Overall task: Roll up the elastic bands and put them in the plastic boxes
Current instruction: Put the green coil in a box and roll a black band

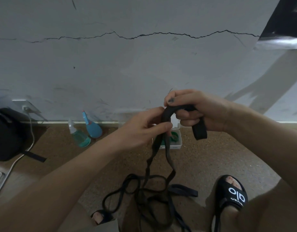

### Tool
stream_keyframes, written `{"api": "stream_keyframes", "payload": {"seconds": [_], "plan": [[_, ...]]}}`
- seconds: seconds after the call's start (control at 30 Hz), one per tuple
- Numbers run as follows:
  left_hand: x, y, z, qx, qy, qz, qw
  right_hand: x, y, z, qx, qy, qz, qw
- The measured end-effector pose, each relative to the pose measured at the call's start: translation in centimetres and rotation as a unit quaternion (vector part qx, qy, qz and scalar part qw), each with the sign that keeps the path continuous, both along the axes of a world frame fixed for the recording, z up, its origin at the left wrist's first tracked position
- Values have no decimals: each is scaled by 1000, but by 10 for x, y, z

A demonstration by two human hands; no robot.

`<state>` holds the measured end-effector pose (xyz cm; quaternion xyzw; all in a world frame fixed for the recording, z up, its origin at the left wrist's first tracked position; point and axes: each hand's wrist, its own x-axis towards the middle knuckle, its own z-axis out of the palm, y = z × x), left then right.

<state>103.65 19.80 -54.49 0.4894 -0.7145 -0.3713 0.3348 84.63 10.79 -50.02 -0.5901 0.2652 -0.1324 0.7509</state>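
A long black elastic band (pixel 167 114) arches between both hands at chest height. My right hand (pixel 198 109) grips its upper end, and a short tail hangs below that fist. My left hand (pixel 144 129) pinches the two strands just under the arch. From there the band drops in twisted strands to a tangled black heap (pixel 144 195) on the floor between my feet. Behind the hands, a white plastic box (pixel 177 144) sits open on the floor by the wall, with a green rolled band (pixel 175 137) inside, partly hidden.
Two spray bottles, one clear with green liquid (pixel 79 136) and one blue (pixel 92 126), stand by the wall. A black bag (pixel 7 136) and a white cable (pixel 14 164) lie at the left. My feet in black sandals (pixel 231 191) flank the heap on the speckled floor.
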Motion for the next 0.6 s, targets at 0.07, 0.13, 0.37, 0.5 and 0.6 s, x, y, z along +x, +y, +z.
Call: {"api": "stream_keyframes", "payload": {"seconds": [0.07, 0.13, 0.37, 0.5, 0.6], "plan": [[2, 0, 1, -22, -26, -1, 999, -1, -2, 0, -7, 6, -7, 1000], [3, 0, 2, -32, -32, -8, 999, -2, -4, -1, -16, 17, -9, 1000], [17, 1, -10, 3, -102, -39, 994, -9, -13, 5, -31, -40, -75, 996], [26, -2, -12, -12, -150, 12, 989, -23, -26, 1, -51, -18, -118, 992], [32, -2, -7, -15, -147, 42, 988, -38, -41, -6, -53, 22, -115, 992]]}}
